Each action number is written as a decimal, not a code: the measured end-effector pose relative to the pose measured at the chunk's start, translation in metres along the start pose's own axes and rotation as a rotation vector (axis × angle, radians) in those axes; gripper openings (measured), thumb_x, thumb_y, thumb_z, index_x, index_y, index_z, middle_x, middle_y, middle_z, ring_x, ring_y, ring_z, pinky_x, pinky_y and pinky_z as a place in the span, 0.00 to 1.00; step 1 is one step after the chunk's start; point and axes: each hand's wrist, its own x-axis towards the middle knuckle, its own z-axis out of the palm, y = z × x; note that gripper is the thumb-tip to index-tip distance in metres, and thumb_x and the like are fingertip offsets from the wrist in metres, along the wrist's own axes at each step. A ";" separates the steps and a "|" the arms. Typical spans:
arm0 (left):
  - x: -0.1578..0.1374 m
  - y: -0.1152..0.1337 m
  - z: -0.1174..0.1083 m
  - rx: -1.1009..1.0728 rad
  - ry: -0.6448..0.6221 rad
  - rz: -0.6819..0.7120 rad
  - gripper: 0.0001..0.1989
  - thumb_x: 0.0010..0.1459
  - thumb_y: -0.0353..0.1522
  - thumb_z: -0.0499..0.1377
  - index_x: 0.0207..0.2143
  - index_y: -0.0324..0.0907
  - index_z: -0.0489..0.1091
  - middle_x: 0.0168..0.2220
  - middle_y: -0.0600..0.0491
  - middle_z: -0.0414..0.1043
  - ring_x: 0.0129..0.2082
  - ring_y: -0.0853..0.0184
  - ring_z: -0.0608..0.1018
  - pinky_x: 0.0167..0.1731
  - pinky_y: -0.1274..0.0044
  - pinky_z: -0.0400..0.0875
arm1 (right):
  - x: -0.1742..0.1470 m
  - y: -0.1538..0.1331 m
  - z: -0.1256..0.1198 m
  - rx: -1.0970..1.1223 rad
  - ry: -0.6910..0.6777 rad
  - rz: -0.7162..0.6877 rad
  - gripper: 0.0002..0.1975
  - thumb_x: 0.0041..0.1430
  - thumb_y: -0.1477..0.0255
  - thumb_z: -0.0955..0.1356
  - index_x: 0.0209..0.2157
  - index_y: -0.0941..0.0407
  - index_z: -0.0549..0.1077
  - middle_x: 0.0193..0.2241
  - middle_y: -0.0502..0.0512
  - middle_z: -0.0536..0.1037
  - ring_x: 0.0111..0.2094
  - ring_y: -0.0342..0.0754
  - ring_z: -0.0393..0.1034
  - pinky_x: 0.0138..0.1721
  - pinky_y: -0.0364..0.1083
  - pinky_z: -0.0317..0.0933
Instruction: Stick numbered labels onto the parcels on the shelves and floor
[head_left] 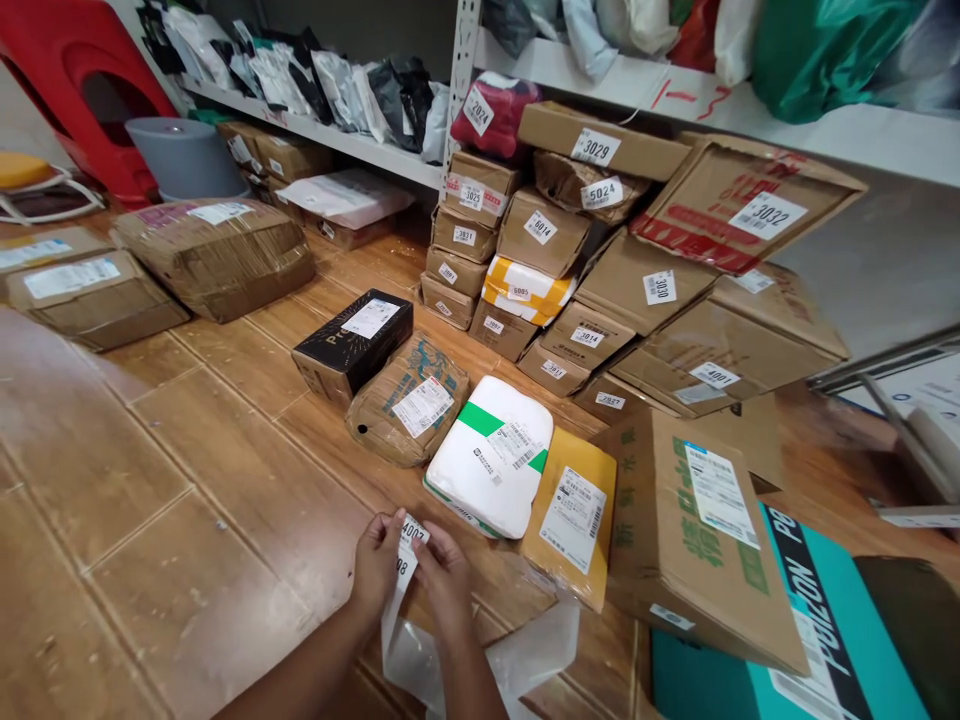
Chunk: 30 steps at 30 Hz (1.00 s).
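My left hand (379, 556) pinches the upper left edge of a strip of printed number labels (405, 566); the top label reads 4007. On the strip's other side, my right hand (444, 566) has its thumb and fingers closed at the label. Translucent backing (525, 650) trails from the strip down past my forearms to the floor. Just beyond my hands lies a white parcel with a green band (491, 455). A yellow padded envelope (571, 510) is to its right. To its left sit a taped brown parcel (409, 400) and a black box (352, 340).
Numbered cartons (544, 230) are stacked under a white shelf (712, 120) holding bagged parcels. A large carton (697, 540) rests on a teal box (832, 620) at right. Wrapped brown boxes (217, 255) stand at left, near a grey tub (184, 155) and red stool (82, 90).
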 end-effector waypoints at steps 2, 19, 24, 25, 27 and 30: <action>-0.001 0.004 -0.001 0.005 -0.058 -0.014 0.23 0.45 0.53 0.60 0.24 0.41 0.63 0.17 0.62 0.63 0.18 0.75 0.65 0.20 0.82 0.60 | 0.002 0.001 -0.003 -0.102 -0.005 -0.081 0.19 0.47 0.60 0.70 0.36 0.59 0.76 0.34 0.59 0.81 0.34 0.50 0.75 0.37 0.47 0.68; 0.032 0.053 -0.040 0.395 -0.535 0.118 0.09 0.44 0.37 0.66 0.23 0.39 0.74 0.24 0.55 0.74 0.26 0.70 0.73 0.29 0.79 0.67 | -0.002 -0.010 0.011 -0.299 0.063 -0.111 0.21 0.52 0.54 0.65 0.20 0.58 0.69 0.16 0.49 0.70 0.20 0.41 0.62 0.23 0.40 0.57; 0.029 0.041 -0.037 0.461 -0.490 0.211 0.09 0.48 0.37 0.62 0.25 0.39 0.73 0.23 0.54 0.73 0.25 0.70 0.72 0.27 0.80 0.66 | -0.010 0.006 0.014 -0.223 0.066 0.003 0.21 0.46 0.55 0.70 0.30 0.60 0.75 0.21 0.49 0.74 0.22 0.42 0.65 0.23 0.39 0.59; 0.029 0.039 -0.037 0.479 -0.491 0.225 0.09 0.48 0.37 0.62 0.24 0.40 0.73 0.23 0.54 0.73 0.24 0.70 0.72 0.26 0.80 0.66 | -0.012 0.008 0.011 -0.247 0.064 0.021 0.21 0.46 0.55 0.70 0.31 0.60 0.76 0.22 0.51 0.75 0.22 0.43 0.66 0.24 0.40 0.59; 0.031 0.038 -0.039 0.520 -0.486 0.269 0.10 0.47 0.38 0.63 0.23 0.41 0.73 0.23 0.54 0.74 0.24 0.69 0.73 0.25 0.80 0.66 | -0.018 0.014 0.006 -0.308 0.127 0.052 0.23 0.46 0.53 0.69 0.28 0.61 0.77 0.21 0.54 0.77 0.23 0.45 0.67 0.25 0.41 0.60; 0.044 0.048 -0.044 0.586 -0.404 0.394 0.10 0.49 0.40 0.62 0.23 0.44 0.73 0.24 0.53 0.75 0.26 0.67 0.74 0.28 0.79 0.67 | -0.030 0.027 -0.001 -0.325 0.288 0.049 0.27 0.43 0.48 0.68 0.20 0.61 0.74 0.17 0.57 0.76 0.21 0.47 0.67 0.23 0.43 0.60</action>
